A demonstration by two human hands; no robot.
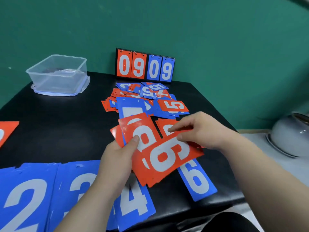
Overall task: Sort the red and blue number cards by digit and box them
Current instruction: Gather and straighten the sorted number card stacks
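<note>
Lower frame: four blue cards lie face up on the black table point(58, 124), namely blue 2 point(26, 198), blue 3 point(75, 181), blue 4 point(133, 203) and blue 6 point(195, 180). The left hand point(117, 158) grips a fan of red cards point(132, 129), thumb on top. The right hand point(202, 129) pinches one red 6 card point(168, 158) over that fan. Forearms and fan cover parts of the 3, 4 and 6. Centre: one mixed loose heap point(143, 94). Upper left: one clear box point(56, 76). Behind the heap: one scoreboard point(145, 66), four digits.

Black table point(50, 124)'s got a clear tub point(58, 76), flip scoreboard point(145, 66), messy card pile point(143, 97), and a row of blue cards point(70, 186) up front.
</note>
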